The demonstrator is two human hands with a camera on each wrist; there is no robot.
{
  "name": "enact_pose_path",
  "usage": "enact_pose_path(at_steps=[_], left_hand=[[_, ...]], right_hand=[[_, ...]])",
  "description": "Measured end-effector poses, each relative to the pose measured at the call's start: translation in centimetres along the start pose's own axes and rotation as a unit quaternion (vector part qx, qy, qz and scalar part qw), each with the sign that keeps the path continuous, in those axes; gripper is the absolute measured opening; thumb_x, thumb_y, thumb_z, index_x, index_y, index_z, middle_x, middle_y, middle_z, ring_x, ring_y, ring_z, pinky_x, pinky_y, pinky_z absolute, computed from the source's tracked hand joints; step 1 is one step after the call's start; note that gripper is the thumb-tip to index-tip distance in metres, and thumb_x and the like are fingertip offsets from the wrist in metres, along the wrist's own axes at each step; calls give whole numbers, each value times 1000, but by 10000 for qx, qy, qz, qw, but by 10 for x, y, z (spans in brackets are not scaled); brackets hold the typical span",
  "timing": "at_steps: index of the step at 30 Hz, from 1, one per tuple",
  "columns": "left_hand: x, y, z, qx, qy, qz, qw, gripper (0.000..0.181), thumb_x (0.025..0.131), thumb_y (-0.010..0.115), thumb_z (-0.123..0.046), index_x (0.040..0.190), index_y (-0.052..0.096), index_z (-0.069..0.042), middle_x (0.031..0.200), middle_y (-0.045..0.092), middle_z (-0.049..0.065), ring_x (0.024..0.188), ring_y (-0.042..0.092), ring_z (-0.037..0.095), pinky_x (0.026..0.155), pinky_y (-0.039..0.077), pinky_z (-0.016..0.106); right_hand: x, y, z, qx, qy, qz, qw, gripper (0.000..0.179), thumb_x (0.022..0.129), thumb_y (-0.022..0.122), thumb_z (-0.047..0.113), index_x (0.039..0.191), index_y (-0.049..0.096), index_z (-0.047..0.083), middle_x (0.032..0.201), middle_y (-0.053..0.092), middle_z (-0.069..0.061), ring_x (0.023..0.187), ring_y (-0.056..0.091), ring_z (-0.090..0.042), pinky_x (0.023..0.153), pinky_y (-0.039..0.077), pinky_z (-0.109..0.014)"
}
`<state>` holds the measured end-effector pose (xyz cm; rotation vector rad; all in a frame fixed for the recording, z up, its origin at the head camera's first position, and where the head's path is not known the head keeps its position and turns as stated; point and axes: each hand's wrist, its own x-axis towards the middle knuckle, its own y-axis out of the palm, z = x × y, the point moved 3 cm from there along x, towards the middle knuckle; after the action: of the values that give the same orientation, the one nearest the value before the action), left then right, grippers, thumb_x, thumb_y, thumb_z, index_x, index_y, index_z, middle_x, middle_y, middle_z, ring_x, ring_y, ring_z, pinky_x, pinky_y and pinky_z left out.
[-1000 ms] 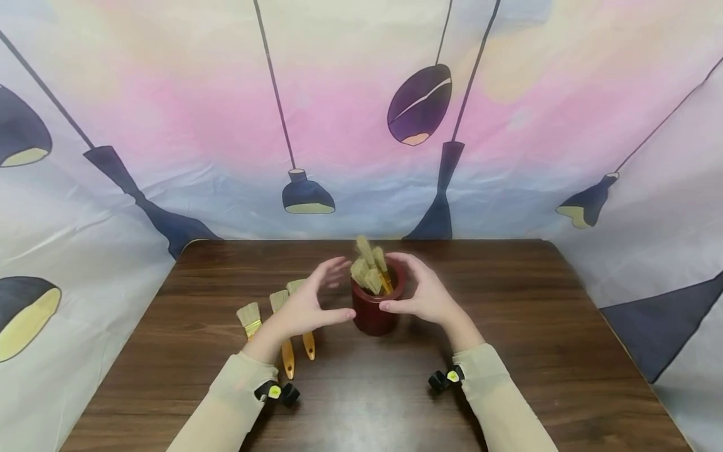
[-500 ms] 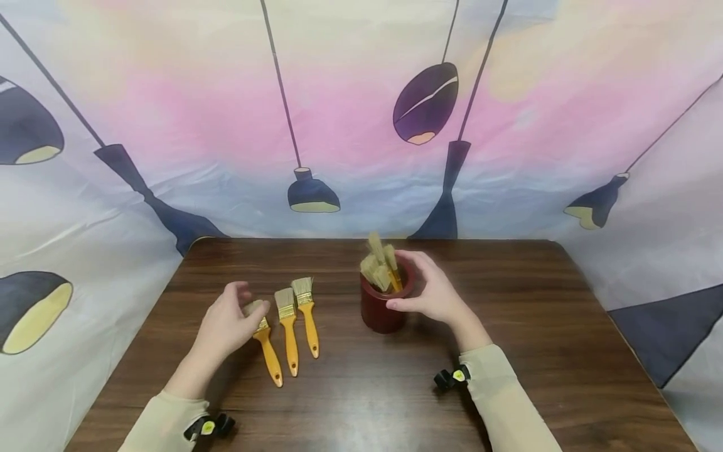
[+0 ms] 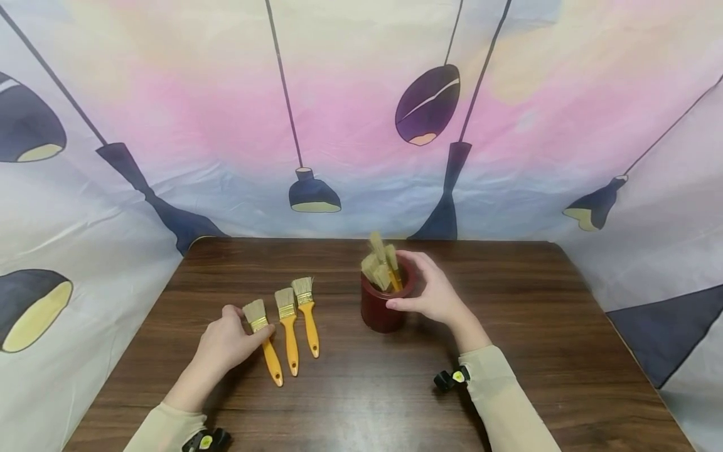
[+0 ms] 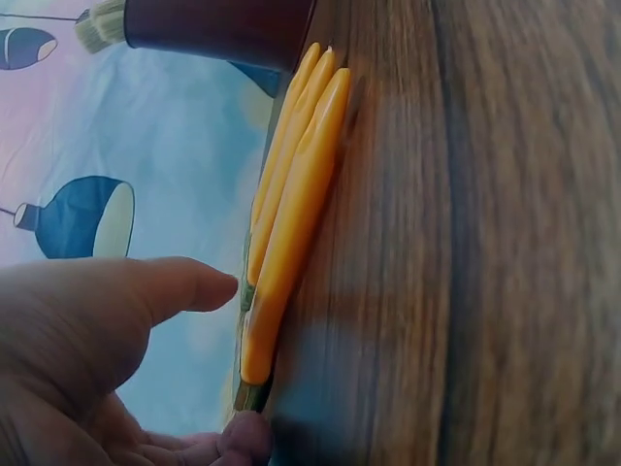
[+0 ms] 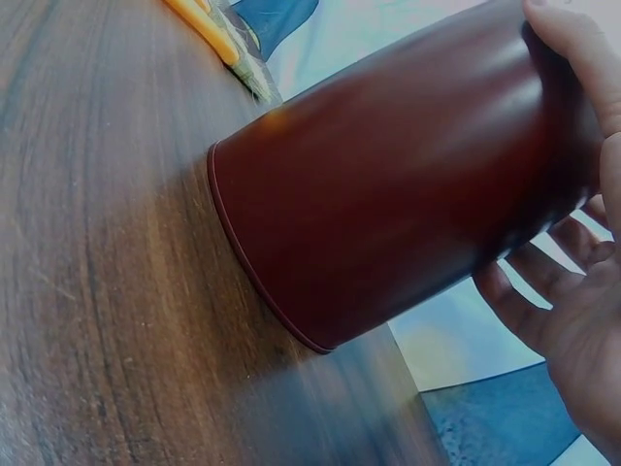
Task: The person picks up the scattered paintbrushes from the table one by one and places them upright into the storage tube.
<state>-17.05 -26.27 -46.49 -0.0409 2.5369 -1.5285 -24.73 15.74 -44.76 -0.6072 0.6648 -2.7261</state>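
Hand, left: one, thumb and fingers parted about the flat paintbrush at left, with pale bristles, gold-coloured ferrule and glossy yellow handle; no firm hold shown, contact uncertain. Change noted: a second ago this hand stood beside the glossy, dark red, cylindrical pot; it has since crossed to the row of brushes and come down low over this one. Judged from that, attention has turned to the loose brushes, with the pot kept steady. Hand, right: one, still at the pot, curved around its upper wall, thumb on the near side, fingers on the far. Pot: one, upright. Contents: brushes with pale bristles, heads up, at least four, overlapping; exact number not determinable. Loose brushes: three, lying side by side left of the pot, namely the one already listed, a matching middle brush and a matching right brush, both untouched. Surface of dark brown wood grain: one. Pastel cloth backdrop printed with dark lamps, behind.
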Motion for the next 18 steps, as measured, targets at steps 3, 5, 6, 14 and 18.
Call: enact_pose_path(at_steps=[3, 5, 6, 14, 18], left_hand=[[1, 1, -1, 7, -102, 59, 9999, 89, 89, 84, -56, 123, 43, 16, 86, 63, 21, 77, 64, 34, 66, 53, 46], [1, 2, 0, -6, -123, 83, 9999, 91, 87, 87, -55, 123, 44, 16, 91, 65, 25, 81, 67, 37, 70, 55, 50], [1, 3, 0, -28, -132, 92, 9999, 92, 86, 89, -54, 124, 44, 17, 93, 65, 26, 83, 67, 37, 71, 56, 50], [4, 3, -2, -327, -25, -146, 9994, 79, 87, 92, -29, 133, 47, 17, 86, 67, 13, 70, 62, 23, 62, 51, 38], [4, 1, 1, -273, 58, -337, 9990, 58, 88, 90, -21, 121, 58, 15, 85, 69, 12, 68, 64, 21, 60, 52, 36]], right_hand=[[0, 1, 0, -15, 20, 20, 10000, 97, 74, 104, 28, 158, 56, 20, 155, 56, -6, 141, 55, -28, 115, 47, -57], [0, 1, 0, -23, 20, 35, 10000, 97, 74, 104, 29, 158, 56, 20, 155, 56, -6, 141, 55, -28, 115, 47, -57], [0, 1, 0, -29, 16, 43, 10000, 97, 74, 104, 29, 158, 56, 20, 155, 56, -6, 141, 55, -28, 115, 47, -58], [0, -1, 0, 15, 33, 77, 10000, 96, 76, 103, 28, 159, 55, 22, 155, 56, -5, 141, 55, -27, 116, 47, -57], [-1, 0, 0, 0, 14, 52, 10000, 99, 74, 104, 28, 159, 55, 22, 156, 56, -5, 141, 55, -28, 115, 47, -58]])
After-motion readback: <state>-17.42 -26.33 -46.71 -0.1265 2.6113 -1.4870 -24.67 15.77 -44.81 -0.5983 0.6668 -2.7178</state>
